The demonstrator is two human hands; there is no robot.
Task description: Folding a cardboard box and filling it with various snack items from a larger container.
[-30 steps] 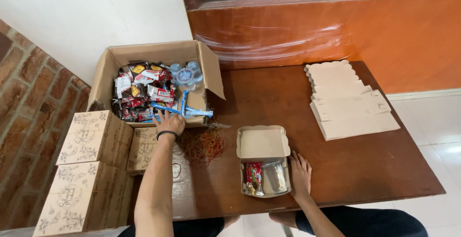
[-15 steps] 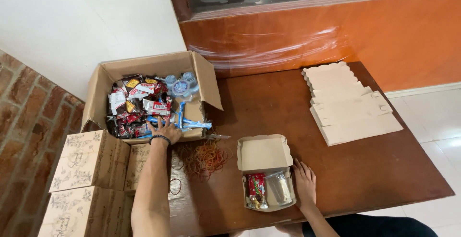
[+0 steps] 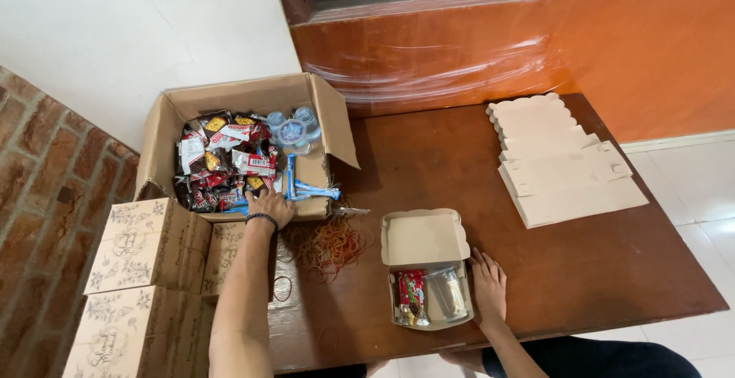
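Brown wooden table (image 3: 582, 271) below me: my right hand (image 3: 488, 286) lies flat, steadying the open snack box (image 3: 429, 271). Left of it, rubber bands (image 3: 329, 244); beyond, my left hand (image 3: 269, 206) reaches into the carton (image 3: 172, 118), grip unclear; packets (image 3: 222, 156) might spill.

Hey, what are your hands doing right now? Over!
Left hand reaching into snack carton. Right hand flat beside open small box. Nothing between.

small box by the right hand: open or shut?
Open. The small box has its lid flipped back flat on the table; a red packet and clear cup show inside.
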